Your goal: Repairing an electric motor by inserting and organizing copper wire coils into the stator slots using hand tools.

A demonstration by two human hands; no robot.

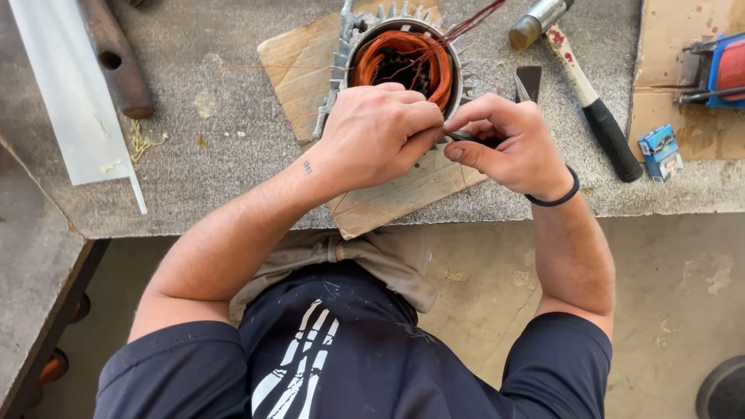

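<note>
Near the front edge of the bench point(233, 155), on a cardboard sheet point(388, 198) that overhangs that edge, stands a finned motor stator housing point(403, 39), open end up. Copper windings point(403, 58) coil orange inside the bore; a few reddish wire ends trail out toward the far edge.

Left hand point(376, 132): fingers curled tight, pressed against the housing's near rim, thumb and fingertips pinched together at the rim. What they pinch is hidden.

Right hand point(516, 143): closed around a small dark tool point(473, 140), tip pointing left and meeting the left fingertips. Tool type not clear. Black band on the wrist.

Just beyond the right hand, a flat dark blade point(529, 81) lies on the bench. Right of it, a hammer point(582, 85) with pale shaft and black grip runs diagonally, head toward the far edge. A small blue box point(660, 151) sits near the right end, below a blue and red device point(718, 70). At the left, a rusty pipe point(116, 58) lies beside a white strip point(74, 101).
</note>
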